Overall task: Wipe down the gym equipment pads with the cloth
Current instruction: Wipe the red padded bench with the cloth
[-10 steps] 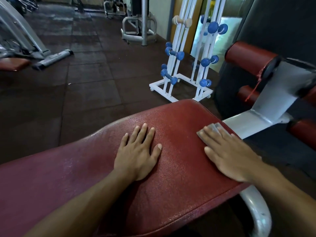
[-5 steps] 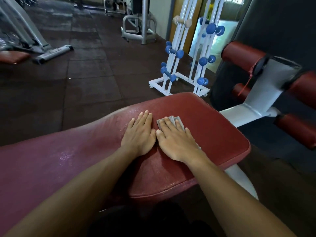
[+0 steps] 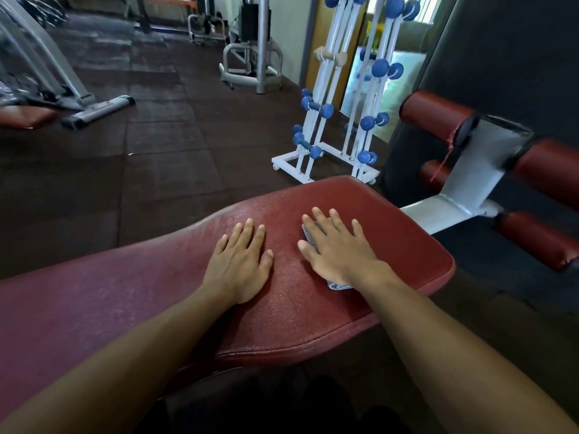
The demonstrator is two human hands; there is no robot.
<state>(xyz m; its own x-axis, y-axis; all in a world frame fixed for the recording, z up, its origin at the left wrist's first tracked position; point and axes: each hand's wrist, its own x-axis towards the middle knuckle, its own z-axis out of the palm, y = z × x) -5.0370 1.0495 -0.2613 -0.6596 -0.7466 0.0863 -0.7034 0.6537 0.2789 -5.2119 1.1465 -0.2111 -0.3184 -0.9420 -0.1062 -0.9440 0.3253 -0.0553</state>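
Note:
A long red bench pad slopes across the lower frame, its surface glistening wet. My left hand lies flat on the pad near its middle, fingers spread, holding nothing. My right hand presses flat on a grey cloth, which shows only at the fingers' left side and as a corner by the wrist. The two hands are a short gap apart.
Red roller pads on a white frame stand to the right. A white rack of blue dumbbells sits beyond the pad's far end. Other machines and a grey machine base stand on the dark rubber floor.
My right hand with the cloth slid left to meet the left hand, then moved back right a little. The left hand has stayed planted on the pad.

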